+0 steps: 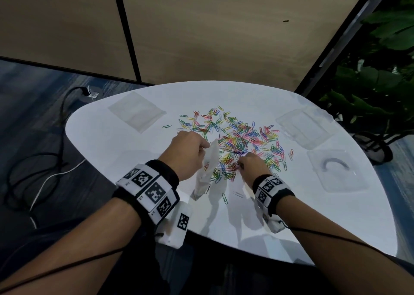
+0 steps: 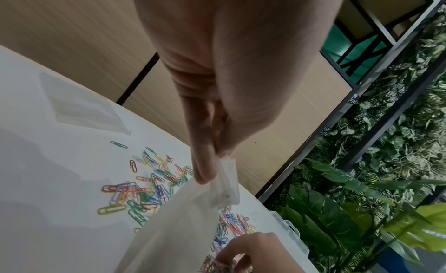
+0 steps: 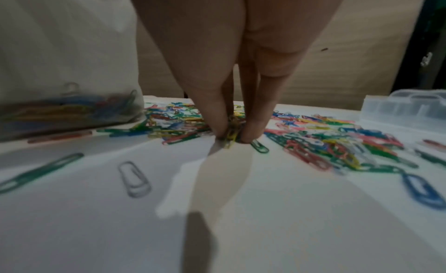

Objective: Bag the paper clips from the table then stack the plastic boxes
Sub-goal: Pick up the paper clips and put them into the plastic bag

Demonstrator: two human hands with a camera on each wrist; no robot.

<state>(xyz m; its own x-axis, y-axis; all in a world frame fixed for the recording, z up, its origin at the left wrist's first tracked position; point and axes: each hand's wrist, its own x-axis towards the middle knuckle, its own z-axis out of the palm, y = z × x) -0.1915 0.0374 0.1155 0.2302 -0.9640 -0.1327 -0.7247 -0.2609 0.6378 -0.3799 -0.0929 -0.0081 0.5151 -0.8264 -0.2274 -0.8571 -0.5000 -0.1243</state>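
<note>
On white glossy table [image 1: 291, 223], left hand [image 1: 188, 152] pinching top edge of translucent plastic bag [image 1: 209, 171] partly filled with clips, right hand [image 1: 253, 168] fingertips [image 3: 251, 132] pinching coloured wire paper clips [image 1: 242, 137], two clear moulded plastic boxes [image 1: 336, 171] at right, no legible writing

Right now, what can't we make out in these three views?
- How many paper clips the right hand pinches: right wrist view, fingers cover them.
- Count inside the bag: head view, left hand and folds hide it; right wrist view blurred.
- Whether the plastic boxes hold anything: clear, too faint.
</note>
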